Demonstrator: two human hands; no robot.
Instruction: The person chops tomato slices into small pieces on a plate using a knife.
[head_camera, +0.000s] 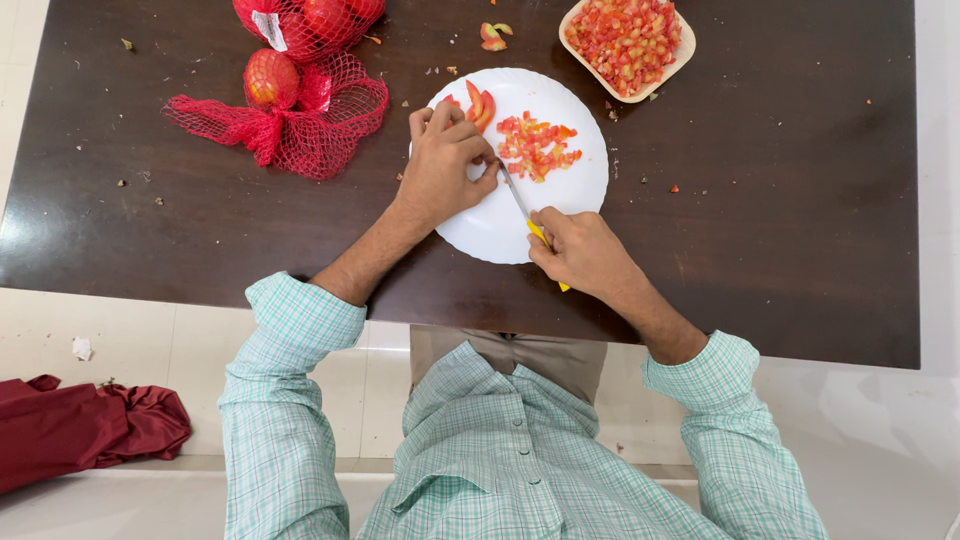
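Head view: my left hand (440, 165) pins tomato wedges (478, 105) on the white plate (490, 225) at the table's far-middle, and my right hand (580, 250) is closed round a yellow-handled knife (522, 207). Wedges look soft, wet and slippery, so I'd hold them by the skin side, fingertips curled back, beside the diced pile (537, 147).

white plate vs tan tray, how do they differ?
The white plate is round; the tan tray is squarish with rounded corners. The plate is larger and lies under both hands; the tray sits apart at the table's far edge, untouched. The plate holds a small loose pile of tomato pieces and a few slices; the tray is filled with diced tomato. Both rest flat on the dark table.
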